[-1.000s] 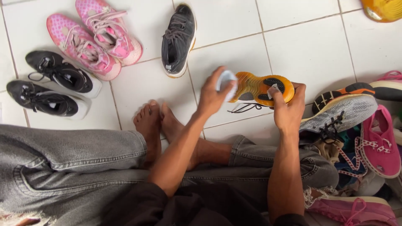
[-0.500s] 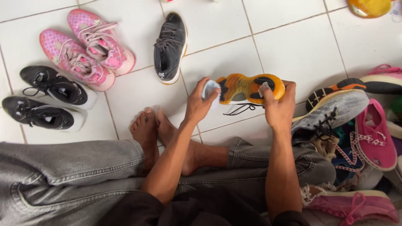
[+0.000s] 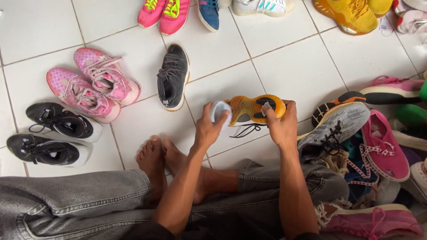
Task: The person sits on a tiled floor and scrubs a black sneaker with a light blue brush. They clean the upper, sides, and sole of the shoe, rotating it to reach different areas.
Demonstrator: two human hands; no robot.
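Note:
I sit cross-legged on a white tiled floor in grey jeans, bare feet (image 3: 161, 160) tucked in. My right hand (image 3: 281, 126) grips the heel end of an orange and black shoe (image 3: 254, 109), held sole-up above the floor with a black lace dangling. My left hand (image 3: 208, 128) is closed on a small white brush (image 3: 219, 111) pressed against the shoe's toe end.
A lone dark grey shoe (image 3: 173, 76) lies just beyond. A pink pair (image 3: 91, 89) and a black pair (image 3: 53, 135) sit at left. A heap of mixed shoes (image 3: 364, 146) crowds my right side. More shoes line the far edge, among them pink ones (image 3: 163, 12) and yellow ones (image 3: 351, 13).
The view has tilted up, bringing the far row of shoes into sight. My hands keep hold of the shoe and brush, with the brush shifted slightly along the toe.

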